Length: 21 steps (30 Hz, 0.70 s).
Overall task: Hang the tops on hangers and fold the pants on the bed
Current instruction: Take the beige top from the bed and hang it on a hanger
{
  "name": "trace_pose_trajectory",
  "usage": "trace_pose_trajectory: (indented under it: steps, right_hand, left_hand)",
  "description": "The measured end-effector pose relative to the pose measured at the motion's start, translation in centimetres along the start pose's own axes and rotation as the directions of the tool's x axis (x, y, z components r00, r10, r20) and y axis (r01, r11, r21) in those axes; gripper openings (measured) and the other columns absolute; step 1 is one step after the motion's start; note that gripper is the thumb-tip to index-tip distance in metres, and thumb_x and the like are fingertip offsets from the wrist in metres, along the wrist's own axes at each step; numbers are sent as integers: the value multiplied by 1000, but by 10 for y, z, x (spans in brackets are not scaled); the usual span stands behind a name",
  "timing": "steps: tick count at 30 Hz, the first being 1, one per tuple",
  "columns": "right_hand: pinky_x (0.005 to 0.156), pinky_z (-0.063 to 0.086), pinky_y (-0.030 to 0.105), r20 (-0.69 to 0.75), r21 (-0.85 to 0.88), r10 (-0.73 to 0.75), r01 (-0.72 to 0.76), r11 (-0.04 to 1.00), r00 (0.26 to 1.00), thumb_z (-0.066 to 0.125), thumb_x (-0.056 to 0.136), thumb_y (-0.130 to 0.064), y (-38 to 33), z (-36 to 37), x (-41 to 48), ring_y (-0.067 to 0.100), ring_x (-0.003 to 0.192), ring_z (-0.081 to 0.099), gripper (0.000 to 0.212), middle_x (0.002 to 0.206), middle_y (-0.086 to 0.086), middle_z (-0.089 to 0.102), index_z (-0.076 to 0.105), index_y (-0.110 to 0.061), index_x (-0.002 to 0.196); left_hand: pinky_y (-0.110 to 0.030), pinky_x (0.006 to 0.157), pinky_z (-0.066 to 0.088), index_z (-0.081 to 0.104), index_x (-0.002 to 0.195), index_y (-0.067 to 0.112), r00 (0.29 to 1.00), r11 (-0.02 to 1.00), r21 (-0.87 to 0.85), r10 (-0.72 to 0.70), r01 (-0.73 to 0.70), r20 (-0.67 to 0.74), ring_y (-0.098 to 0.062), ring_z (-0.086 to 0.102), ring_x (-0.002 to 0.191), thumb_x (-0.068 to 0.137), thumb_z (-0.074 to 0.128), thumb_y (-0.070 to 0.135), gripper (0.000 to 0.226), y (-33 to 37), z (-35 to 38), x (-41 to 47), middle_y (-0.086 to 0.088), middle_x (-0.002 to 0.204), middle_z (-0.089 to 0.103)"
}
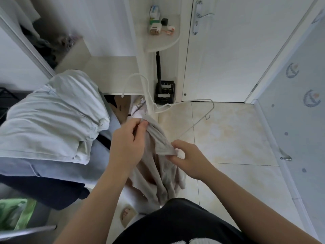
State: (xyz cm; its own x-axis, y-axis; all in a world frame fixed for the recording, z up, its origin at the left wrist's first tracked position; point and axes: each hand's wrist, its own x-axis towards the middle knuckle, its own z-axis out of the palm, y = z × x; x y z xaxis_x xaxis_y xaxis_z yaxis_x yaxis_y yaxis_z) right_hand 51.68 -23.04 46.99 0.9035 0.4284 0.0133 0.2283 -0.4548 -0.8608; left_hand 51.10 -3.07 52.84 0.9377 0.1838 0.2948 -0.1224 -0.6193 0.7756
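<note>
Left hand (128,138) thumb and forefinger pinch a bunch of the top (158,176) near its upper edge. Right hand (188,157) at 4 o'clock from it pinches the ribbed band between thumb and fingertips, other fingers loosely curled. The top is a beige knit held in mid-air between both hands, with its body drooping toward 6 o'clock. The white wire hanger (198,101) has its hook up at 12 o'clock. One arm sticks out bare toward 2 o'clock, and the lower wire runs in behind the band. Looks partly threaded, shoulders not seated, so this top is mid-hang, not done. The pile (58,111) at 9 o'clock has a pale garment on top with blue and navy layers under it, unfolded and unhung. Can't tell which are pants. No finished hung tops or folded pants visible, so most of the task is likely left. Tiled floor (228,134) at 3 o'clock, door (228,59) at 1 o'clock.
</note>
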Motion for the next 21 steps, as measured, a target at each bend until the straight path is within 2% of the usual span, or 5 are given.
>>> trace_pose_trajectory:
  steps: [3, 8, 12, 18, 21]
  right_hand:
    - [71, 46, 31, 27, 74, -31, 29, 997, 999, 69, 89, -25, 4, 5, -6, 11, 70, 55, 18, 72, -6, 58, 57, -18, 77]
    - [69, 43, 35, 411, -88, 150, -124, 988, 900, 71, 83, -45, 23, 7, 0, 17, 70, 56, 30, 70, -1, 59, 62, -17, 78]
    - [118, 12, 41, 425, -433, 170, 34, 901, 889, 63, 86, -58, 44, 9, 5, 12, 107, 54, 40, 87, -7, 65, 66, -18, 84]
    - [113, -20, 64, 422, -637, 241, 96, 765, 874, 52, 81, -71, 70, -17, 10, 12, 142, 33, 48, 104, -9, 66, 67, -27, 89]
    - [112, -21, 65, 393, -725, 320, 77, 684, 862, 52, 81, -68, 84, -31, 5, 15, 147, 28, 47, 107, -9, 68, 66, -30, 104]
  left_hand:
    - [-14, 54, 34, 63, 81, 14, 999, 999, 17, -40, 40, -20, -10, 48, 54, 103, 56, 22, 25, -7, -2, -3, 9, 59, 52]
    - [-15, 55, 34, 63, 82, 7, 1000, 999, -41, 20, -20, -1, -10, 46, 54, 103, 57, 17, 24, -8, -6, -6, 0, 62, 51]
    - [-31, 54, 40, 65, 85, 6, 999, 993, -108, 45, -48, -28, -22, 50, 57, 103, 56, 19, 24, -9, -11, -3, -6, 63, 55]
    - [-48, 58, 40, 70, 85, 16, 999, 989, -146, 41, -35, 36, -43, 52, 64, 100, 58, 24, 21, -22, -30, 0, -24, 68, 58]
    - [-28, 56, 44, 71, 84, 33, 998, 991, -129, 38, -31, 47, -20, 57, 62, 100, 59, 22, 22, -29, -41, 4, -2, 68, 64]
